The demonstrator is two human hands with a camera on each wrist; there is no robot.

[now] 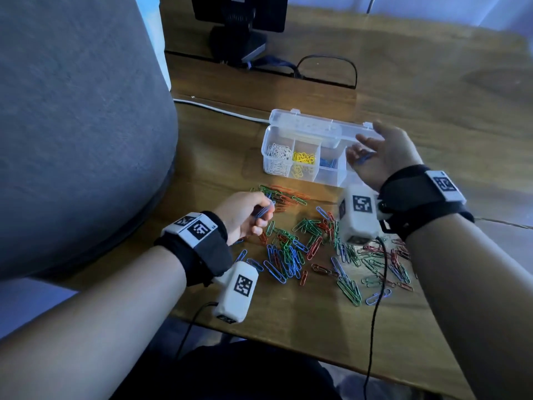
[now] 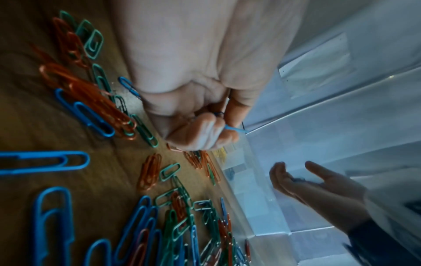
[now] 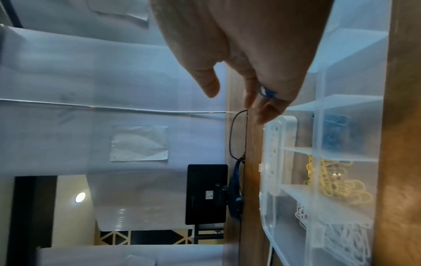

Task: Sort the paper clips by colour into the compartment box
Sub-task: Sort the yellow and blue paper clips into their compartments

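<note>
A clear compartment box [image 1: 331, 179] stands open on the wooden table, its lid [image 1: 317, 127] tipped back. It holds white clips [image 1: 277, 157], yellow clips [image 1: 303, 160] and blue clips [image 1: 328, 163] in separate compartments. My right hand [image 1: 366, 142] hovers palm up over the box's right end, fingers relaxed, with blue clips [image 1: 364, 158] lying on it. The loose pile [image 1: 302, 243] of blue, green and red clips lies in front of the box. At the pile's left edge, my left hand [image 1: 264, 211] grips a few blue clips [image 2: 237, 130] in curled fingers.
A grey upholstered chair back [image 1: 72, 125] fills the left. A monitor stand [image 1: 239, 36], a black cable loop [image 1: 327, 67] and a white cable [image 1: 216, 109] lie behind the box. The table's front edge [image 1: 288, 346] runs near my forearms.
</note>
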